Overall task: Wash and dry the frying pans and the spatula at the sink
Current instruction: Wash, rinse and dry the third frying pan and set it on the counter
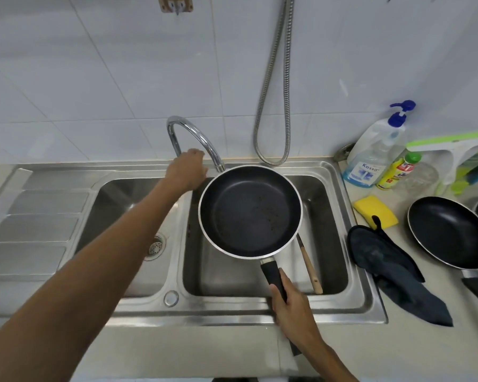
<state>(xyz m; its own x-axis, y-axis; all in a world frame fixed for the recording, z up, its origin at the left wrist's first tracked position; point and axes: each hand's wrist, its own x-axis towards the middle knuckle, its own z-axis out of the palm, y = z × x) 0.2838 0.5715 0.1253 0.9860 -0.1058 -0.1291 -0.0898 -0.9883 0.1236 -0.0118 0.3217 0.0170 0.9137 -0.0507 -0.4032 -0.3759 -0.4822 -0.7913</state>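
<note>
**Pan held over basin, other hand at tap**

Right hand (293, 307) clamped round the black handle, holding frying pan (249, 213) level over the right basin of the sink (232, 312), just under the spout, likely to catch water. Spatula (311, 267) lies in that basin under the pan's edge, only its wooden handle showing. Left hand (186, 170) rests at the base of the tap (193, 130), probably to turn it on; fingers hidden, cannot tell grip. No water seen. Second pan (450, 232), dark cloth (384, 260) and yellow sponge (374, 208) wait on right counter.

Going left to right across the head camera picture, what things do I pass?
First the draining board → drain strainer → frying pan held by the right hand → yellow sponge → second frying pan on the counter.
</note>
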